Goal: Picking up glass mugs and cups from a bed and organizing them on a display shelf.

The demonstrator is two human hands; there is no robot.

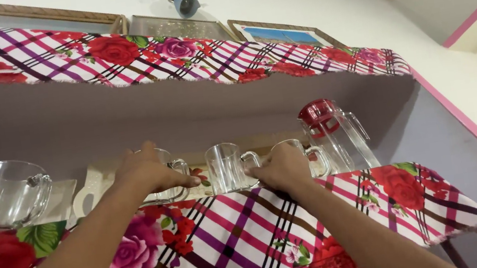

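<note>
Both my arms reach up to a shelf draped with a floral plaid cloth (229, 247). My left hand (145, 170) is closed over a clear glass mug (174, 180), hiding most of it. My right hand (285, 168) covers another glass mug (310, 158) and its fingers touch the handle of the middle glass mug (226, 167), which stands upright between my two hands.
A clear pitcher with a red lid (338, 133) stands just right of my right hand. A large glass jug (6, 196) and a white tray (88, 189) sit at the left. The upper shelf (185, 107) overhangs closely, with framed pictures (283, 34) on top.
</note>
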